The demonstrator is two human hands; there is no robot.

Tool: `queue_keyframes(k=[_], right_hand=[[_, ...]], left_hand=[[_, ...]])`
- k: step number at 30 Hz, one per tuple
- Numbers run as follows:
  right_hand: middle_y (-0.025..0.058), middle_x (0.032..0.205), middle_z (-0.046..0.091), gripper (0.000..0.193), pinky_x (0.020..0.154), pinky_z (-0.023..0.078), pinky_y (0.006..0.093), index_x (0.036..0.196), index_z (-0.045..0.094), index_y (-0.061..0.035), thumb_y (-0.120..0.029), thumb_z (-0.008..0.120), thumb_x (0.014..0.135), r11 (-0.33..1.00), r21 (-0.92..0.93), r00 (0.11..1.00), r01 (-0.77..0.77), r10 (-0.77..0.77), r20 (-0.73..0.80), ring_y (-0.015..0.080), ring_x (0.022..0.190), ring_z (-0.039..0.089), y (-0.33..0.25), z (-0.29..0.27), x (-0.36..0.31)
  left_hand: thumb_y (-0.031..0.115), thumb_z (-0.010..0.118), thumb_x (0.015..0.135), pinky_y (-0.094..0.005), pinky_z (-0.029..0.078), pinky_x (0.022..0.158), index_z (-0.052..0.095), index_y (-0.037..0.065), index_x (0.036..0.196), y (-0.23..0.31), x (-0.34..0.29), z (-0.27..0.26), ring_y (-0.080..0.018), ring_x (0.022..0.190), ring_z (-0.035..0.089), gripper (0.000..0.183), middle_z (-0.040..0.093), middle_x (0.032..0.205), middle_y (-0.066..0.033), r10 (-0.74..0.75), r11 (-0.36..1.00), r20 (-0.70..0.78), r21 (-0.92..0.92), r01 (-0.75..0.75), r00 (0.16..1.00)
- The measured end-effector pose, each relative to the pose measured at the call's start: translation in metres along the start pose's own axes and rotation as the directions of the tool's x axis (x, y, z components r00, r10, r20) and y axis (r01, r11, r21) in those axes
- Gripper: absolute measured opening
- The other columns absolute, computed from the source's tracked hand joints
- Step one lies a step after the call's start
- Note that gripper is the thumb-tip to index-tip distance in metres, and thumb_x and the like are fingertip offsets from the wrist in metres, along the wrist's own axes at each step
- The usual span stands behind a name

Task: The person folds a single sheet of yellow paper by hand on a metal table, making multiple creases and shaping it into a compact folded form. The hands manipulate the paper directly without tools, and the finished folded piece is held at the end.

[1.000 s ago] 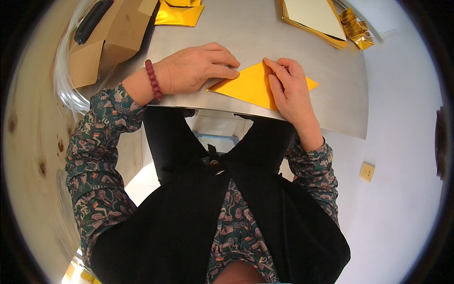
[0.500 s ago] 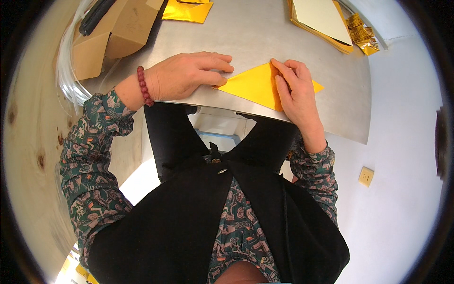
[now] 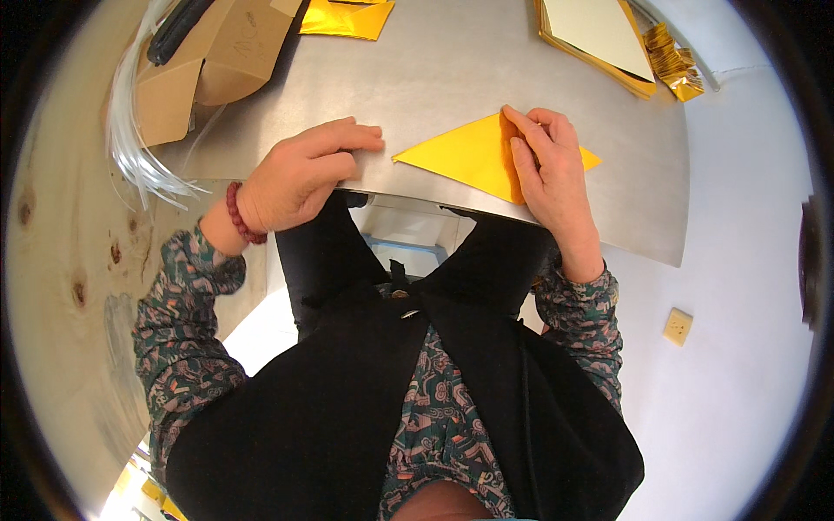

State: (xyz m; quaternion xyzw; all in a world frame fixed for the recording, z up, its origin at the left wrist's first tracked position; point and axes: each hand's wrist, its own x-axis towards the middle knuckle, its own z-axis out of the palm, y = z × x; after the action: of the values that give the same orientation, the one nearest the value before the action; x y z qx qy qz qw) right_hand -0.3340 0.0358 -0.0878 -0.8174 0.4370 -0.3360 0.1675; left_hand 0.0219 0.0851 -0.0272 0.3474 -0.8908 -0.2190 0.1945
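gold paper (image 3: 465, 156), folded to a point: where does it lie from your hands?

flat on the metal table (image 3: 434, 78), partly under my right hand (image 3: 554, 169), whose index finger and thumb rest on it; i cannot tell whether they pinch it, and one tip shows past my knuckles

and the other?

my left hand (image 3: 300, 174) is loose and holds nothing, fingers half bent, apart from the paper, just left of its sharp left tip, by the table's near edge

paper (image 3: 460, 158): on table (image 3: 417, 69), near edge | box (image 3: 230, 74): left | stack (image 3: 599, 39): behind, right
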Motion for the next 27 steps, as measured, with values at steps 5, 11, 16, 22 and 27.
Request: queue_keyframes(k=[5, 11, 16, 22, 27], right_hand=[[0.0169, 0.120, 0.065, 0.034, 0.095, 0.052, 0.0429, 0.132, 0.075, -0.0040, -0.007, 0.067, 0.099, 1.000, -0.004, 1.000, 0.008, -0.008, -0.028, 0.0354, 0.107, 0.061, -0.013, -0.003, 0.006], [0.0166, 0.120, 0.066, 0.034, 0.094, 0.052, 0.0431, 0.132, 0.075, -0.0046, -0.007, 0.067, 0.099, 1.000, -0.014, 1.000, 0.006, -0.007, -0.029, 0.0351, 0.106, 0.062, -0.025, -0.007, 0.008], [0.0167, 0.120, 0.066, 0.034, 0.094, 0.053, 0.0431, 0.132, 0.075, -0.0055, -0.007, 0.067, 0.099, 1.000, -0.007, 0.999, -0.016, 0.015, -0.033, 0.0354, 0.106, 0.062, -0.028, -0.007, 0.006], [0.0170, 0.120, 0.066, 0.034, 0.094, 0.053, 0.0431, 0.132, 0.075, -0.0048, -0.007, 0.067, 0.099, 1.000, -0.019, 0.999, 0.005, -0.006, -0.038, 0.0353, 0.106, 0.062, -0.029, -0.008, 0.006], [0.0170, 0.121, 0.066, 0.034, 0.095, 0.053, 0.0430, 0.132, 0.075, -0.0044, -0.007, 0.067, 0.099, 1.000, -0.014, 0.999, -0.004, 0.004, -0.033, 0.0353, 0.107, 0.062, -0.030, -0.008, 0.006]], left_hand=[[-0.009, 0.067, 0.091, -0.0486, 0.051, 0.117, 0.076, 0.007, 0.115, 0.025, -0.012, 0.019, -0.0342, 0.131, 0.066, 0.031, 0.073, 0.132, -0.0109, -0.042, 0.988, -0.246, 0.134, 0.077, 0.968], [-0.006, 0.070, 0.089, -0.0492, 0.051, 0.114, 0.079, 0.009, 0.121, 0.030, -0.012, 0.020, -0.0323, 0.127, 0.066, 0.036, 0.073, 0.131, -0.0088, -0.011, 0.969, -0.305, 0.230, 0.085, 0.952], [-0.005, 0.071, 0.087, -0.0486, 0.051, 0.114, 0.079, 0.010, 0.120, 0.029, -0.014, 0.019, -0.0321, 0.127, 0.065, 0.036, 0.072, 0.132, -0.0079, 0.006, 0.964, -0.287, 0.256, 0.071, 0.958], [-0.005, 0.072, 0.085, -0.0473, 0.051, 0.113, 0.078, 0.009, 0.117, 0.030, -0.014, 0.021, -0.0336, 0.126, 0.064, 0.035, 0.073, 0.129, -0.0079, -0.009, 0.966, -0.286, 0.245, 0.082, 0.958], [-0.008, 0.069, 0.090, -0.0482, 0.051, 0.112, 0.078, 0.007, 0.115, 0.029, -0.017, 0.017, -0.0348, 0.127, 0.066, 0.030, 0.073, 0.132, -0.0117, -0.038, 0.980, -0.265, 0.180, 0.089, 0.963]])
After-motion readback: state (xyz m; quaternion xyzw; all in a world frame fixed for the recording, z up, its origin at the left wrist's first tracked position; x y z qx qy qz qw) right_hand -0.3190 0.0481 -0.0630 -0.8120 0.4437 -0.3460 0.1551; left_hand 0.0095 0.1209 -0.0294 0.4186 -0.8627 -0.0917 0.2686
